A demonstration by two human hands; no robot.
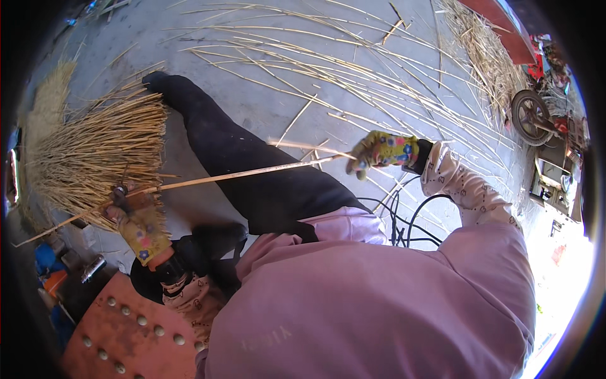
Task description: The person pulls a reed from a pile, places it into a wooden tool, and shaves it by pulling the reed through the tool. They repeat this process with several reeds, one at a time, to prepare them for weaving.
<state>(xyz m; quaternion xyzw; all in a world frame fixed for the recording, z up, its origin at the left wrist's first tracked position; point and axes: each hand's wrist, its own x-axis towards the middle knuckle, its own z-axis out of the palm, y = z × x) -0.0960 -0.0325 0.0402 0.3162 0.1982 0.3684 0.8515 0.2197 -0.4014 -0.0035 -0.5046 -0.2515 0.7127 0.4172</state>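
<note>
A long, thin straw-coloured stalk (233, 175) stretches across my lap from lower left to upper right. My left hand (137, 226), in a yellow flowered glove with the fingertips bare, is closed around it near a big bundle of stalks (104, 155). At the stalk's right end, my right hand (384, 151) in a matching glove has its fingers closed on it. A pale blurred strip (306, 146) juts leftward from the right hand; what it is cannot be made out.
Many long loose stalks (328, 66) lie over the grey floor ahead. A heap of dry husks (489, 54) is at the far right, near a spoked wheel (531, 118). Black cable (410, 224) coils beside my right side. A red studded board (136, 341) stands at lower left.
</note>
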